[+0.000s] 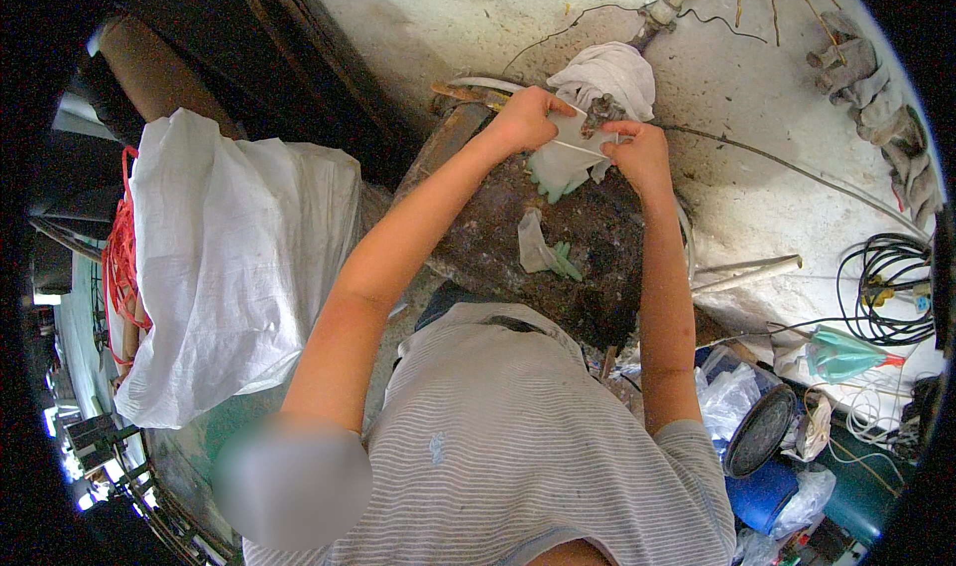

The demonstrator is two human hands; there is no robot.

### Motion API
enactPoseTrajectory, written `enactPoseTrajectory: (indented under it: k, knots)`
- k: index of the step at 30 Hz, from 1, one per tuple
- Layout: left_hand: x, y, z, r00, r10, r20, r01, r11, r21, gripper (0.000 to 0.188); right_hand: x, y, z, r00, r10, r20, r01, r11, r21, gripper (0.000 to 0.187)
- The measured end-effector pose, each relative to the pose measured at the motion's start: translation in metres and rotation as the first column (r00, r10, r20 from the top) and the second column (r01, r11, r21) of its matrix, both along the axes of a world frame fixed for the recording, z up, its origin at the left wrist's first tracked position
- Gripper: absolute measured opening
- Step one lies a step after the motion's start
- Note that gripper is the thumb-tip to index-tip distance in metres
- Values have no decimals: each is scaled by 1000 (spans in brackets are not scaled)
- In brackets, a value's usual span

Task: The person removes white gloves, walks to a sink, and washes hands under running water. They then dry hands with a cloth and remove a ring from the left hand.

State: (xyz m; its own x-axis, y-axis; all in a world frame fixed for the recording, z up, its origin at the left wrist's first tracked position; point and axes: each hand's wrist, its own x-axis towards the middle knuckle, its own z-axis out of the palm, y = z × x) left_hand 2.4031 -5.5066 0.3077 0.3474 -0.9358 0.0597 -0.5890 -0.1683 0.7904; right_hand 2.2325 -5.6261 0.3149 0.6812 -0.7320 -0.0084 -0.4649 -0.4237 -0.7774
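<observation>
Both arms reach forward over a dark, dirt-crusted surface (478, 237). Between them hangs a whitish glove (555, 163), its pale green fingers pointing down toward me. With finger and thumb, my left hand (528, 121) pinches the glove's cuff at the left. My right hand (639, 158) is closed on the cuff's right side, so the cuff is drawn out between the two hands. Nearer to me, a second whitish glove (535, 242) with green fingertips lies limp on the dark surface. A bundled white cloth (609, 76) sits just beyond my hands, with a dirty grey lump (599, 114) in front of it.
A large white woven sack (239, 257) stands at the left, beside red string (121, 267). Along the right wall are a coiled black cable (881, 292), a teal plastic piece (844, 355) and hanging grey gloves (876, 108). A blue container (762, 496) and black lid (760, 432) lie lower right.
</observation>
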Motion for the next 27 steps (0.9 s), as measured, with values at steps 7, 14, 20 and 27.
enactPoseTrajectory:
  k: [7, 14, 20, 27]
  knots:
    - [-3, 2, 5, 999, 3, 34, -2, 1000, -21, 48, -1, -4, -2, 998, -19, -63, 19, 1000, 9, 32]
    - [-3, 2, 8, 1000, 2, -2, -2, 1000, 29, 49, 0, 0, 0, 1000, 5, -4, -5, 1000, -24, 28]
    - [2, 0, -3, 999, -12, 35, 13, 999, -37, 49, 0, -2, -4, 1000, 20, 21, -20, 1000, -12, 27]
    - [1, -1, -4, 999, -10, 41, 11, 999, -30, 48, 0, -9, -10, 998, -5, -58, 5, 1000, -3, 32]
